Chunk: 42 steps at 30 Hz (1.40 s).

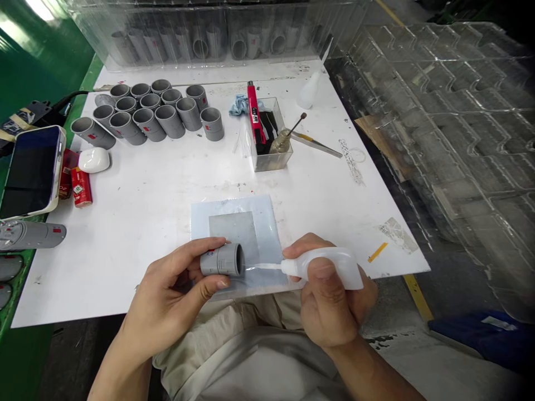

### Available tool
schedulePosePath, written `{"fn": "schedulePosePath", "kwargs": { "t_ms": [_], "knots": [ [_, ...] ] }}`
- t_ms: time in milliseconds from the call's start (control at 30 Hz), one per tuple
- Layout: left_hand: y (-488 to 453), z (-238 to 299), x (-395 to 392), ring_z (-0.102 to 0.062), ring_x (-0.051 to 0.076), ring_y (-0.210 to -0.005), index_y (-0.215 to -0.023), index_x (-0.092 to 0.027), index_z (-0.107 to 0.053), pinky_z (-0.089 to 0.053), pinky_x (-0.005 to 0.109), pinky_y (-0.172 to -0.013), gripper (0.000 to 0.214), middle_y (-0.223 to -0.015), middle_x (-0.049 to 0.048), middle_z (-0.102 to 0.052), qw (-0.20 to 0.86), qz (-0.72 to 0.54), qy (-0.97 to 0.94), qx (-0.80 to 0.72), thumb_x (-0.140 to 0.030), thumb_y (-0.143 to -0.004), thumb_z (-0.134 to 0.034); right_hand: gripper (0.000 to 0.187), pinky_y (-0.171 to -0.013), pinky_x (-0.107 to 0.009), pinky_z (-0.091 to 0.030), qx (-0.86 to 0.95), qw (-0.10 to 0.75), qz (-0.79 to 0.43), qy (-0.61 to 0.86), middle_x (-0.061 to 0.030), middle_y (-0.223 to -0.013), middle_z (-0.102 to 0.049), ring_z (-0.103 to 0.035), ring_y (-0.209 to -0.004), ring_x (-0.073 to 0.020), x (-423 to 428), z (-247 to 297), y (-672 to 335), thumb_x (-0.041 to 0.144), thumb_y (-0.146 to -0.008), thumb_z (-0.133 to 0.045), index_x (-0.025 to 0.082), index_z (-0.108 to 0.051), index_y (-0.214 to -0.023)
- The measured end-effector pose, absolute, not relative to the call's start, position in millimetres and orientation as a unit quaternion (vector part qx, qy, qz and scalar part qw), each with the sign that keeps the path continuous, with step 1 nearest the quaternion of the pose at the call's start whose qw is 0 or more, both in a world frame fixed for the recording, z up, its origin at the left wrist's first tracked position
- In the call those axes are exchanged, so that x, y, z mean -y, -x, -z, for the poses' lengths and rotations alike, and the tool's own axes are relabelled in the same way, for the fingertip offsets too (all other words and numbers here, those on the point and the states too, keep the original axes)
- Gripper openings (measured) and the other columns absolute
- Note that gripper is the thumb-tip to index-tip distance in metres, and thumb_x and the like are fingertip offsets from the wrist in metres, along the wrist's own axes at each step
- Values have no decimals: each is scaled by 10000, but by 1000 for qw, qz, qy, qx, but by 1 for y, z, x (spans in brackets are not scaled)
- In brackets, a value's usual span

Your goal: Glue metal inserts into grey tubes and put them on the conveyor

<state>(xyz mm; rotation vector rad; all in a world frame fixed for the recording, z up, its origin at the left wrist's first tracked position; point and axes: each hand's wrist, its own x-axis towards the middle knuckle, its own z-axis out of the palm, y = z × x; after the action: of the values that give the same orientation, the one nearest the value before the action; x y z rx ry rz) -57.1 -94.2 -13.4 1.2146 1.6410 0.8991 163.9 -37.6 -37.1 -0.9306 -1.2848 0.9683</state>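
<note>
My left hand [175,289] is closed round a short grey cylinder [221,260], which lies sideways in the fingers with its hollow end facing right. In my right hand [334,301] is a white squeeze bottle [338,266], gripped between thumb and fingers. Its thin nozzle [265,267] points left and the tip is close to the cylinder's open rim; whether it touches cannot be made out. Beneath both lies a light blue sheet [267,223] in clear plastic, with a grey square [234,225] on it.
Several grey cylinders [169,121] stand at the back left. A clear box [272,162] holds a red cutter [254,108] and a small brush bottle [281,141]; tweezers [317,145] lie beside it. A phone [31,172] is at left. Clear trays [460,139] are stacked at right.
</note>
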Motion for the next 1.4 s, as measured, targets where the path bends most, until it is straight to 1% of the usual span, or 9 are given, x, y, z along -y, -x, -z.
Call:
{"fn": "schedulePosePath", "kwargs": {
  "t_ms": [67, 167, 300, 533, 700, 933, 1100, 1233, 1400],
  "knots": [
    [60, 17, 95, -793, 226, -901, -1354, -326, -729, -623, 278, -712, 428, -1201, 58, -820, 439, -363, -513, -642, -375, -940, -824, 243, -454, -352, -405, 537, 606, -420, 410, -46, -798, -720, -554, -563, -190, 37, 35, -164, 382, -1039, -632, 254, -801, -921],
    [62, 19, 94, -758, 257, -1123, -1342, -387, -718, -627, 267, -785, 412, -1338, 32, -764, 436, -385, -535, -613, -301, -952, -817, 293, -491, -353, -478, 510, 604, -431, 435, -45, -821, -749, -603, -586, -190, 35, 31, -163, 398, -1047, -633, 233, -791, -864],
    [60, 18, 93, -702, 263, -1248, -1325, -397, -725, -617, 248, -838, 421, -1351, 18, -738, 419, -409, -549, -597, -241, -946, -820, 273, -514, -338, -500, 503, 607, -434, 436, -31, -844, -766, -649, -637, -191, 33, 30, -161, 379, -1044, -649, 243, -801, -863],
    [59, 19, 92, -692, 227, -1246, -1317, -424, -720, -593, 207, -813, 419, -1340, -7, -724, 423, -406, -553, -592, -235, -955, -812, 242, -533, -339, -471, 496, 610, -449, 425, -25, -886, -769, -651, -672, -185, 34, 33, -159, 360, -1044, -661, 256, -799, -875],
    [59, 19, 92, -674, 213, -1271, -1318, -447, -711, -585, 186, -822, 414, -1348, -27, -717, 425, -403, -552, -593, -249, -966, -804, 225, -507, -333, -447, 505, 597, -448, 434, -21, -810, -729, -609, -627, -183, 33, 31, -160, 396, -1040, -672, 273, -813, -915],
    [60, 21, 92, -671, 213, -1271, -1338, -443, -700, -593, 217, -931, 434, -1345, -23, -714, 419, -406, -558, -590, -243, -966, -801, 273, -542, -339, -476, 482, 587, -457, 462, -27, -801, -734, -618, -635, -187, 35, 28, -160, 425, -1024, -691, 250, -817, -857],
    [60, 21, 92, -673, 228, -1274, -1339, -455, -695, -604, 242, -932, 440, -1355, -22, -710, 425, -403, -560, -586, -245, -966, -798, 233, -526, -353, -469, 496, 593, -458, 440, -24, -766, -723, -610, -606, -189, 33, 29, -161, 395, -1024, -693, 280, -822, -868],
    [61, 23, 93, -666, 221, -1278, -1346, -443, -694, -592, 241, -961, 436, -1362, -20, -701, 431, -411, -554, -582, -245, -971, -794, 252, -522, -360, -467, 494, 590, -465, 437, -30, -769, -728, -600, -591, -181, 34, 30, -162, 383, -1024, -693, 268, -814, -835],
    [61, 23, 95, -672, 210, -1259, -1352, -428, -696, -589, 217, -892, 447, -1365, -11, -702, 423, -411, -560, -581, -225, -967, -797, 282, -509, -332, -438, 481, 582, -495, 430, -21, -749, -715, -577, -580, -159, 34, 29, -164, 385, -1029, -683, 252, -818, -821]
  ]
}}
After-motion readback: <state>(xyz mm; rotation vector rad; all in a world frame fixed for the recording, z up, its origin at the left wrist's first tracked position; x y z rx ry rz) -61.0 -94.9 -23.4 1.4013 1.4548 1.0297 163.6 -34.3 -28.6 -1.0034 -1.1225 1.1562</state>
